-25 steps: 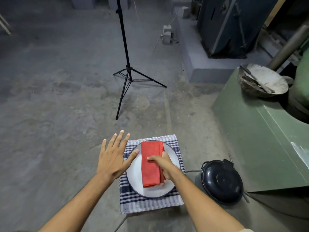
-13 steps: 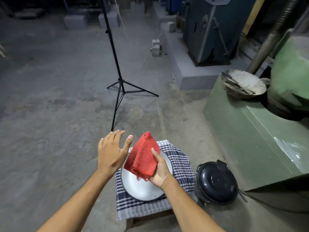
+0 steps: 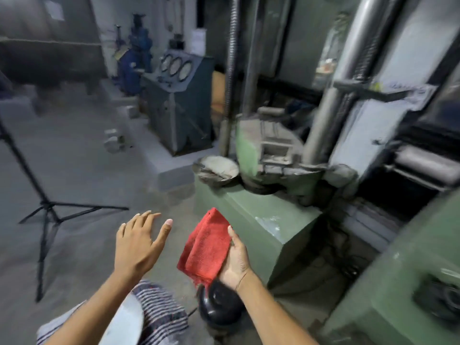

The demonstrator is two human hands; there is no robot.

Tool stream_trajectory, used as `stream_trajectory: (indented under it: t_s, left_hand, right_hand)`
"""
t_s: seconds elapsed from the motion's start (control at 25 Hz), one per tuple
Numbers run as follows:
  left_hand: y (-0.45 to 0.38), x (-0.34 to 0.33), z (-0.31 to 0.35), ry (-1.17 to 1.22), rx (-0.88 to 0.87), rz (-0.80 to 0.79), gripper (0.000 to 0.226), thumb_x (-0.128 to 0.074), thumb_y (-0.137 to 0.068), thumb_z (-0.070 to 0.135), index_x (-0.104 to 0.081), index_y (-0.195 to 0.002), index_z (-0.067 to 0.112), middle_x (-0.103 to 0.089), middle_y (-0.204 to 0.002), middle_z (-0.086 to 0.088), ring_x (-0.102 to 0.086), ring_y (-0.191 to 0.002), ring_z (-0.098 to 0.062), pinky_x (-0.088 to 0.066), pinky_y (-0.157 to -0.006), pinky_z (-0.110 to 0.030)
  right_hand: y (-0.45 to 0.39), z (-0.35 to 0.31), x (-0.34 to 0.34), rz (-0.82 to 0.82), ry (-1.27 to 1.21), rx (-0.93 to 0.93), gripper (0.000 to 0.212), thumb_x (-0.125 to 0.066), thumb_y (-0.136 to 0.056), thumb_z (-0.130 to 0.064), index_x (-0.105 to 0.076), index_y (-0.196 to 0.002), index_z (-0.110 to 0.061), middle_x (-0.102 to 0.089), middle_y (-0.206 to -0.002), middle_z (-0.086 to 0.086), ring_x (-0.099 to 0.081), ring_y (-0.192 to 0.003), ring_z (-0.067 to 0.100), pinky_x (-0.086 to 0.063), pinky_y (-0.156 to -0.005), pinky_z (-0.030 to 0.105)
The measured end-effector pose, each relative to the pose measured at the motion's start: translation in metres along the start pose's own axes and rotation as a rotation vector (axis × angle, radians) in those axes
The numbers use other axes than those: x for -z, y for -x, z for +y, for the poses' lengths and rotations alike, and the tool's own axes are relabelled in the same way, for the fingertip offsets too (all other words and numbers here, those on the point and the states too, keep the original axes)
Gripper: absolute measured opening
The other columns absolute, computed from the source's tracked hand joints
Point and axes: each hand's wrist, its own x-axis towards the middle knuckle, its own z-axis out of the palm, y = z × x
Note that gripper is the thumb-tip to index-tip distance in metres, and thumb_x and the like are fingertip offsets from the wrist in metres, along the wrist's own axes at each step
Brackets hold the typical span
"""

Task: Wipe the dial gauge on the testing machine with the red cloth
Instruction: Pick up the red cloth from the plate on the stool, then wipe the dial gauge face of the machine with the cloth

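Red cloth (image 3: 208,247), folded, fuzzy, frayed lower edge, in right hand (image 3: 236,260)

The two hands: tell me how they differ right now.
The right hand is closed on the folded red cloth; the left hand holds nothing. The left hand's fingers are spread open, the right hand's wrapped around the cloth. Both are raised in front of the body, touching no machine.

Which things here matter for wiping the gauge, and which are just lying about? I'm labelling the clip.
For the job:
red cloth, held in the right hand
left hand, open and free
round dials on the blue-grey console, far off

Lying about:
tripod
black pot
dusty bowl
striped cloth
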Motion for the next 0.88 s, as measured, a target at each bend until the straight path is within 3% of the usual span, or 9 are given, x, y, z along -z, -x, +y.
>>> stream_trajectory:
  t_s: [0.08, 0.24, 0.36, 0.44, 0.6, 0.76, 0.88]
  left_hand:
    - [-0.007, -0.004, 0.085, 0.056, -0.128, 0.012, 0.076, -0.025, -0.092, 0.076, -0.067, -0.131, 0.026, -0.064, -0.143, -0.003, -0.051, -0.141, -0.03, -0.034, -0.117, -0.049]
    - [0.007, -0.018, 0.258, 0.14, -0.343, -0.008, 0.083, -0.022, -0.091, 0.079, -0.067, -0.131, 0.022, -0.064, -0.143, -0.007, -0.052, -0.14, -0.033, -0.036, -0.115, -0.053]
    - [0.047, -0.02, 0.402, 0.19, -0.519, -0.019, 0.086, -0.023, -0.09, 0.078, -0.064, -0.136, 0.018, -0.064, -0.143, -0.011, -0.052, -0.139, -0.036, -0.035, -0.115, -0.054]
    - [0.08, -0.017, 0.495, 0.224, -0.625, -0.042, 0.092, -0.02, -0.088, 0.079, -0.056, -0.148, 0.018, -0.054, -0.156, -0.01, -0.043, -0.148, -0.033, -0.028, -0.122, -0.052]
    - [0.146, -0.015, 0.663, 0.304, -0.794, -0.071, 0.099, -0.013, -0.086, 0.083, -0.037, -0.162, 0.023, -0.03, -0.171, -0.002, -0.024, -0.159, -0.024, -0.014, -0.129, -0.046]
    - [0.193, -0.016, 0.782, 0.346, -0.904, -0.082, 0.096, -0.012, -0.088, 0.085, -0.027, -0.165, 0.029, -0.022, -0.174, 0.0, -0.019, -0.161, -0.023, -0.012, -0.13, -0.047]
    - [0.21, -0.02, 0.837, 0.352, -0.953, -0.09, 0.095, -0.011, -0.089, 0.086, -0.022, -0.166, 0.03, -0.018, -0.175, 0.001, -0.018, -0.161, -0.024, -0.011, -0.13, -0.048]
  right_hand:
    - [0.059, -0.074, 0.035, 0.05, -0.003, 0.142, 0.069, -0.069, -0.086, -0.062, -0.075, -0.129, -0.008, -0.068, -0.136, 0.023, -0.067, -0.123, 0.039, -0.049, -0.113, 0.053]
    - [0.189, -0.197, 0.109, 0.146, -0.05, 0.423, 0.072, -0.059, -0.095, -0.056, -0.062, -0.144, -0.003, -0.056, -0.151, 0.025, -0.056, -0.136, 0.038, -0.036, -0.123, 0.054]
    - [0.31, -0.269, 0.167, 0.198, -0.088, 0.556, 0.068, -0.059, -0.093, -0.059, -0.071, -0.133, -0.006, -0.068, -0.136, 0.023, -0.068, -0.119, 0.035, -0.056, -0.105, 0.048]
    - [0.391, -0.311, 0.205, 0.251, -0.095, 0.652, 0.064, -0.058, -0.093, -0.061, -0.076, -0.123, -0.008, -0.074, -0.125, 0.02, -0.074, -0.109, 0.034, -0.06, -0.096, 0.045]
    - [0.538, -0.377, 0.272, 0.398, -0.135, 0.804, 0.067, -0.059, -0.094, -0.061, -0.071, -0.132, -0.008, -0.07, -0.134, 0.02, -0.069, -0.115, 0.035, -0.045, -0.114, 0.05]
    - [0.642, -0.427, 0.323, 0.411, -0.131, 0.923, 0.071, -0.059, -0.094, -0.063, -0.064, -0.143, -0.011, -0.068, -0.138, 0.018, -0.072, -0.115, 0.034, -0.056, -0.101, 0.047]
    - [0.684, -0.454, 0.351, 0.39, -0.107, 0.98, 0.074, -0.06, -0.095, -0.063, -0.061, -0.146, -0.01, -0.063, -0.146, 0.02, -0.062, -0.134, 0.035, -0.048, -0.114, 0.048]
